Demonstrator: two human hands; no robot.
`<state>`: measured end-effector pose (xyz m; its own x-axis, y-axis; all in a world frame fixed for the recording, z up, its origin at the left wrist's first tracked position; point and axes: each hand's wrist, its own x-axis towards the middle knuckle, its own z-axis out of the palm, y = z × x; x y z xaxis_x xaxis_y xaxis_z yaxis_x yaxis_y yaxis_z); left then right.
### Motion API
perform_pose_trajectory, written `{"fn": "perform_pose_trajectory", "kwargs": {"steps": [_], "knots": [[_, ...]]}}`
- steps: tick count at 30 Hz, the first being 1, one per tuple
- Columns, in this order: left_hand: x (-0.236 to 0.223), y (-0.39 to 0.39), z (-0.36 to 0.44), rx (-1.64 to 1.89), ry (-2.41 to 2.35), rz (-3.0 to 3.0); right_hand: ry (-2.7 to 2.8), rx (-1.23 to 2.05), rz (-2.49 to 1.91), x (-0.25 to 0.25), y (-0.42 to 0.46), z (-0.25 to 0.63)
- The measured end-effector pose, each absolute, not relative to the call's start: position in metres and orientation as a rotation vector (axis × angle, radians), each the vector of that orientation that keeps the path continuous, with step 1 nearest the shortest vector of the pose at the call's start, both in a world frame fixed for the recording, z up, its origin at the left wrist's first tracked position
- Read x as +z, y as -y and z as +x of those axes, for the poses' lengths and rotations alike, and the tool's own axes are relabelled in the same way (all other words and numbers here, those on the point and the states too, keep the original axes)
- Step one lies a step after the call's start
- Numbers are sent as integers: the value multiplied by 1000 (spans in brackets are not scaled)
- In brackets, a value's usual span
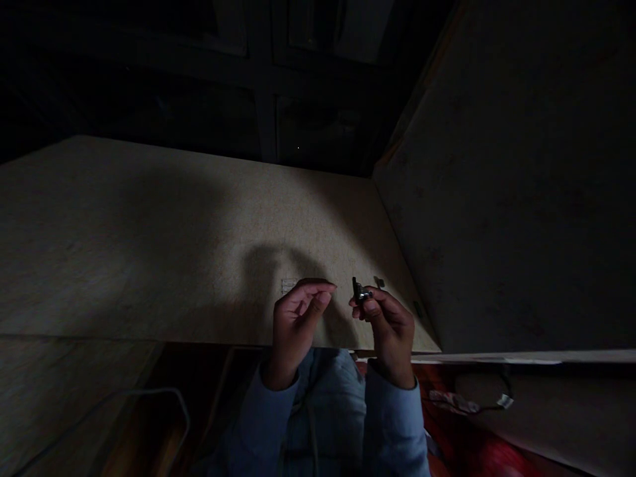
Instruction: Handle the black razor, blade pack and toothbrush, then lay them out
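Observation:
My right hand pinches a small dark metal part between thumb and fingertips, just above the near edge of a flat chipboard panel. My left hand is held up beside it, a short gap away, fingers curled with thumb and fingertips drawn together; I cannot make out anything in it. Both wrists wear light blue sleeves. A small pale patch shows on the panel just behind my left hand, and a tiny dark piece lies on the panel near the right hand.
A second chipboard panel stands upright on the right, meeting the flat one at a corner. A thin cable lies on the red floor at lower right. A wire loop shows at lower left. The background is dark.

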<state>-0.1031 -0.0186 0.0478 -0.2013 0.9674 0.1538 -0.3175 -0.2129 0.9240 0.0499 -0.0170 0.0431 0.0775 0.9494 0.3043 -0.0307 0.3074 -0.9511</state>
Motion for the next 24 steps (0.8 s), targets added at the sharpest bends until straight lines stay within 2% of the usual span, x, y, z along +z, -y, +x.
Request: {"fn": "perform_pose_trajectory", "kwargs": {"steps": [14,24], "knots": [[47,24,-94,1499,-1075,1087,1370,1131,-992,41,15,51],[49,28,-89,1628,-1214,1301,1400,1118,-1009,37,14,55]]}}
